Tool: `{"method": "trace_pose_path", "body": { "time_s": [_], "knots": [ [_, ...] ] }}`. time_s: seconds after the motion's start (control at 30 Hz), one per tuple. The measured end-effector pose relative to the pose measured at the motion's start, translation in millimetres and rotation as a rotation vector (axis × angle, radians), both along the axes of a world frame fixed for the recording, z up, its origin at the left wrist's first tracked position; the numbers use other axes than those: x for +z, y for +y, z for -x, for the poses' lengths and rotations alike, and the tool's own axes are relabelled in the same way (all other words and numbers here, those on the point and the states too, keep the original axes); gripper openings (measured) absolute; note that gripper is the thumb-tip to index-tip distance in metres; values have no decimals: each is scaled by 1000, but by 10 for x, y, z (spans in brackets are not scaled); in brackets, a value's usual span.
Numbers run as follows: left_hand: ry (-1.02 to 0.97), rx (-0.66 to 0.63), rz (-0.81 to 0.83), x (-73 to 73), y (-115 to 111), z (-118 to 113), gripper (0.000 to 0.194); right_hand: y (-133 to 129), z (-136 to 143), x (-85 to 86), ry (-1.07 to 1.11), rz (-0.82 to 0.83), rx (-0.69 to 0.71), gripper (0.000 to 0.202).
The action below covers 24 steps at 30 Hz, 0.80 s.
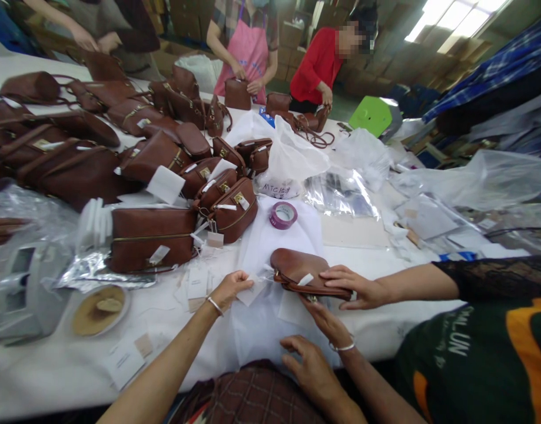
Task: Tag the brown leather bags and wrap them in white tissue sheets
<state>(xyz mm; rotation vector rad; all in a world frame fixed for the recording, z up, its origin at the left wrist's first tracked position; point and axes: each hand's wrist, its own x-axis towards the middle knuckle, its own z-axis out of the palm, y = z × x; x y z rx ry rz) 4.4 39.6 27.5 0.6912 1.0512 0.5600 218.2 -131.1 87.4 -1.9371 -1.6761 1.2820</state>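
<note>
The person's left hand (228, 290) holds a white tag (251, 292), its fingers narrowed in a pinch on the edge; the tag is just beside the left end of a brown bag (300, 264). The right hand (313, 370) is below the bag, its fingers loosely curled, thumb apart, with nothing seen in their grasp. The bag is near the front of the counter (371, 330); a co-worker's hand (362, 290) rests on its right end, and another hand (329, 323), apparently the same co-worker's, is at its underside. A roll of purple tape (276, 221) lies on white sheeting (312, 235) beyond the bag; a larger brown bag with a zip (153, 227) stands to the left, farther from the front edge than a round dish (78, 330); a grey dispenser (40, 294) stands beside the dish.
</note>
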Motion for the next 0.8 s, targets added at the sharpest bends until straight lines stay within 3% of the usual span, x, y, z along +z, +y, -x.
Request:
{"method": "trace_pose_path", "body": {
  "time_s": [0.13,0.3,0.6,0.8],
  "knots": [
    [1,-9,-8,0,-21,21,51,-85,-20,-135,-75,-101,44,28],
    [44,-16,-25,-25,-21,52,50,-138,-27,-189,-64,-68,73,32],
    [152,-37,-84,-76,-67,107,38,-108,-62,127,147,200,-3,36],
    [155,-48,-108,-37,-84,112,38,-119,-53,159,126,200,-23,35]
  ]
}}
